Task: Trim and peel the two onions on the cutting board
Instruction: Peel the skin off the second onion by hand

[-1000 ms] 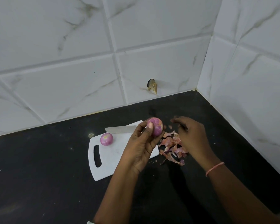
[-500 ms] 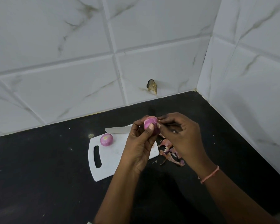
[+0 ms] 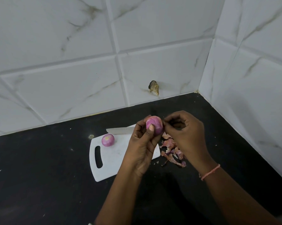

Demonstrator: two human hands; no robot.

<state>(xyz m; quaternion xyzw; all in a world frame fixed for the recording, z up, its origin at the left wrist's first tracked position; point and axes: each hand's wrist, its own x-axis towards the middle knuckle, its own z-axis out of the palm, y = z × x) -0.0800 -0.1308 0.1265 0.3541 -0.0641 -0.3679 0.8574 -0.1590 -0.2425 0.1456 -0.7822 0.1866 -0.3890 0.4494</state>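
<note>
A single wide-angle head view looks forward and steeply down from above the person's forearms, facing the corner where two tiled walls (image 3: 137, 46) meet. The black tabletop (image 3: 39, 168) fills the lower half, close beneath the camera; straight tile lines bow toward the edges.

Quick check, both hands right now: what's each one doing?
Left hand: grips the round, peeled pink onion, held up above the white plastic cutting board.
Right hand: fingertips pinch at that onion's side, fingers curled.
</note>
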